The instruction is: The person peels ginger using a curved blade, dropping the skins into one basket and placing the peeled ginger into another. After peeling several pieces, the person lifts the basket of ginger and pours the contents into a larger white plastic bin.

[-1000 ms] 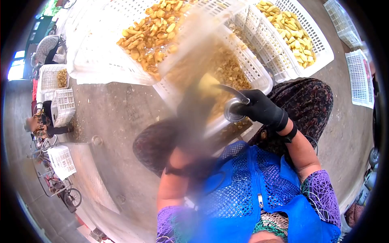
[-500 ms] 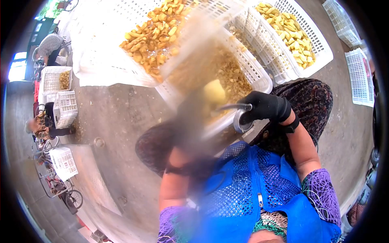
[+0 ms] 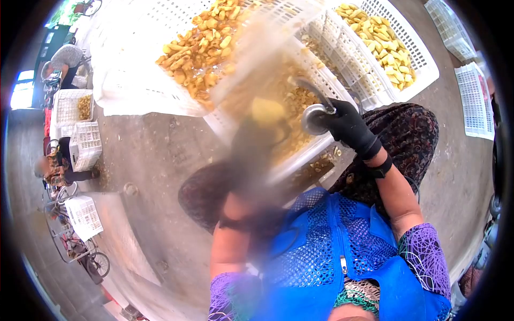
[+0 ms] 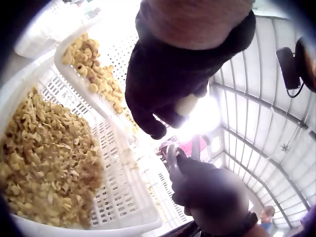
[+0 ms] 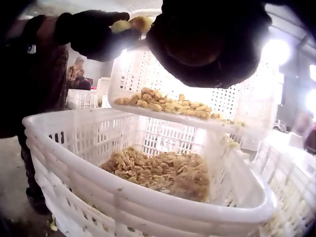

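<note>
A pale yellow peeled piece (image 3: 267,111) is held in my black-gloved left hand (image 3: 251,144), which a blur partly covers in the head view. The piece (image 4: 186,104) shows between the fingers in the left wrist view. My right hand (image 3: 348,127), also black-gloved, grips a metal tool with a thin curved blade (image 3: 313,90) and a round silver end (image 3: 316,119). The blade stands apart from the piece, to its right and farther forward. Below both hands is a white crate (image 5: 148,192) with brown-yellow peelings (image 5: 158,168) in it.
A white crate (image 3: 134,85) with knobbly yellow-brown pieces (image 3: 201,53) stands at the front left. Smooth yellow pieces (image 3: 383,45) fill part of a crate (image 3: 428,75) at the right. Other people (image 3: 67,59) and crates (image 3: 85,142) are off to the left.
The right hand with the tool first dropped toward my body, then rose forward away from the piece. The left hand has shifted the yellow piece slightly left.
</note>
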Motion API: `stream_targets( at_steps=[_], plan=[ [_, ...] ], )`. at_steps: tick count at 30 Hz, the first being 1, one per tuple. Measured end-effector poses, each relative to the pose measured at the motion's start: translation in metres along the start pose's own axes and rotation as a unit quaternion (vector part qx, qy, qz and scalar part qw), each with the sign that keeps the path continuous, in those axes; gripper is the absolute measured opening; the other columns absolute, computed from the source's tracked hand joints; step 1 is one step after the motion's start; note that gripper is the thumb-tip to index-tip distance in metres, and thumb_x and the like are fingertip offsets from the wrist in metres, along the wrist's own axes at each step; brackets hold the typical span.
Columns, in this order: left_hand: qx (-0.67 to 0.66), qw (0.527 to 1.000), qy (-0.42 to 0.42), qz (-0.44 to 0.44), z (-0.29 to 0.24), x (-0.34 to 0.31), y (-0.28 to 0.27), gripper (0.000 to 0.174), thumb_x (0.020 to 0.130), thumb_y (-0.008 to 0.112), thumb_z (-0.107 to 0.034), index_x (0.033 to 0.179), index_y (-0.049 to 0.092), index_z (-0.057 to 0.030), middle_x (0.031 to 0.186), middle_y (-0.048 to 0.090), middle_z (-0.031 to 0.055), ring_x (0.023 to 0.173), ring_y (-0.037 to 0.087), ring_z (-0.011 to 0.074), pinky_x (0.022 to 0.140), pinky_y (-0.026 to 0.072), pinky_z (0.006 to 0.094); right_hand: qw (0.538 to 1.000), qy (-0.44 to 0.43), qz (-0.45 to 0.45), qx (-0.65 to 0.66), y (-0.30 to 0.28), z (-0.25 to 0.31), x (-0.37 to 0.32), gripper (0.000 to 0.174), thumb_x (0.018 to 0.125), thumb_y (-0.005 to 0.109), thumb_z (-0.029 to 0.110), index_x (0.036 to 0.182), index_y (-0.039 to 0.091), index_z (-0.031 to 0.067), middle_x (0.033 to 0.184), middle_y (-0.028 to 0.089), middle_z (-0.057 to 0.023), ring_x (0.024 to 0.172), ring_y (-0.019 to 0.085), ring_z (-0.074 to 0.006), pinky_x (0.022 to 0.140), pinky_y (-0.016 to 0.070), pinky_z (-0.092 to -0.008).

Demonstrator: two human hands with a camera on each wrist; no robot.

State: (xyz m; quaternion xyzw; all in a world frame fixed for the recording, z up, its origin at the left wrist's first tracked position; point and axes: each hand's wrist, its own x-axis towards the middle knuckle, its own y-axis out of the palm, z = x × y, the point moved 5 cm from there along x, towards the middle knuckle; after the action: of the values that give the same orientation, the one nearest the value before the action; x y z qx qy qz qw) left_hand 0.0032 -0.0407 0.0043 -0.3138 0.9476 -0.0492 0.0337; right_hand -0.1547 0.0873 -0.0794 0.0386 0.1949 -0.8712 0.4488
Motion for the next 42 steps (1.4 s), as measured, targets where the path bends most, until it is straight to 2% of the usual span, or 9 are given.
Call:
stream_targets(
  at_steps=[6,12,14,18,22,26,27,36,42],
  plan=[
    [-0.036,0.998,-0.037,-0.044,0.029,0.003,-0.007,0.012,0.083,0.055,0.001,0.094,0.060,-0.0015,0.086,0.054,-0.0012,0.081,0.052,0.0091,0.071,0.0438,0.0231,0.990,-0.115,0.062,-0.062,0.015,0.011,-0.015,0.023,0.083,0.070,0.013,0.100,0.064,0.0001,0.079,0.066,-0.0032,0.074,0.060,-0.0060,0.066,0.0486,-0.0221],
    [-0.023,0.994,-0.058,-0.095,0.019,0.003,-0.010,0.020,0.084,0.056,-0.002,0.103,0.059,0.0005,0.093,0.058,0.0006,0.084,0.054,0.0094,0.075,0.0451,0.0246,0.981,0.158,0.048,0.105,-0.007,0.022,-0.022,0.021,0.083,0.069,0.022,0.095,0.063,0.0059,0.064,0.057,-0.0013,0.047,0.051,-0.0077,0.040,0.0392,-0.0229],
    [0.057,0.995,-0.058,-0.066,0.018,0.002,-0.008,0.027,0.084,0.056,-0.003,0.111,0.058,0.0010,0.099,0.061,0.0023,0.088,0.055,0.0100,0.077,0.0461,0.0252,0.987,-0.141,0.016,0.071,-0.007,0.014,-0.012,0.019,0.085,0.066,0.024,0.092,0.060,0.0075,0.063,0.055,-0.0005,0.041,0.048,-0.0094,0.035,0.0364,-0.0260],
    [0.022,0.998,-0.041,-0.038,0.017,0.000,0.005,0.030,0.084,0.057,-0.004,0.115,0.057,0.0004,0.101,0.061,0.0030,0.090,0.056,0.0101,0.078,0.0466,0.0254,0.848,0.103,0.041,0.519,0.022,0.032,-0.019,0.018,0.091,0.057,0.023,0.100,0.056,0.0084,0.081,0.057,0.0007,0.060,0.053,-0.0093,0.051,0.0447,-0.0229],
    [-0.042,0.998,-0.032,-0.018,0.014,0.004,0.020,0.034,0.085,0.057,-0.004,0.118,0.055,-0.0001,0.104,0.061,0.0038,0.092,0.056,0.0103,0.079,0.0470,0.0256,0.962,-0.200,0.033,0.182,0.027,0.018,-0.013,0.025,0.096,0.048,0.020,0.117,0.054,0.0076,0.098,0.055,-0.0008,0.083,0.054,-0.0122,0.073,0.0479,-0.0258],
    [-0.086,0.996,-0.018,-0.004,0.012,0.005,0.032,0.037,0.085,0.057,-0.005,0.122,0.054,-0.0007,0.106,0.062,0.0045,0.093,0.057,0.0105,0.080,0.0475,0.0258,0.945,-0.206,-0.038,0.250,0.017,0.033,-0.010,0.024,0.093,0.054,0.024,0.112,0.056,0.0091,0.089,0.057,-0.0005,0.077,0.054,-0.0106,0.068,0.0480,-0.0255],
    [-0.093,0.996,-0.011,0.001,0.011,0.005,0.034,0.038,0.085,0.057,-0.006,0.123,0.054,-0.0009,0.107,0.062,0.0047,0.094,0.057,0.0105,0.080,0.0476,0.0258,0.837,0.077,0.075,0.536,0.020,0.026,-0.015,0.021,0.091,0.057,0.025,0.106,0.057,0.0099,0.082,0.056,0.0013,0.068,0.053,-0.0088,0.059,0.0457,-0.0227],
    [0.069,0.980,0.085,0.167,-0.017,0.001,0.038,0.034,0.071,0.071,-0.017,0.101,0.063,-0.0056,0.107,0.060,0.0143,0.100,0.058,0.0298,0.084,0.0460,0.0380,0.963,-0.078,-0.039,0.256,0.012,-0.030,0.016,0.017,0.087,0.062,0.023,0.100,0.059,0.0113,0.080,0.056,0.0020,0.061,0.053,-0.0075,0.051,0.0419,-0.0208],
    [0.187,0.957,0.166,0.147,-0.037,0.000,0.035,0.037,0.071,0.074,-0.019,0.104,0.062,-0.0054,0.105,0.060,0.0147,0.096,0.060,0.0300,0.077,0.0492,0.0369,0.870,0.057,0.012,0.489,0.015,0.007,0.004,0.016,0.087,0.062,0.021,0.098,0.058,0.0101,0.079,0.056,0.0020,0.062,0.053,-0.0077,0.051,0.0426,-0.0209]
  ],
)
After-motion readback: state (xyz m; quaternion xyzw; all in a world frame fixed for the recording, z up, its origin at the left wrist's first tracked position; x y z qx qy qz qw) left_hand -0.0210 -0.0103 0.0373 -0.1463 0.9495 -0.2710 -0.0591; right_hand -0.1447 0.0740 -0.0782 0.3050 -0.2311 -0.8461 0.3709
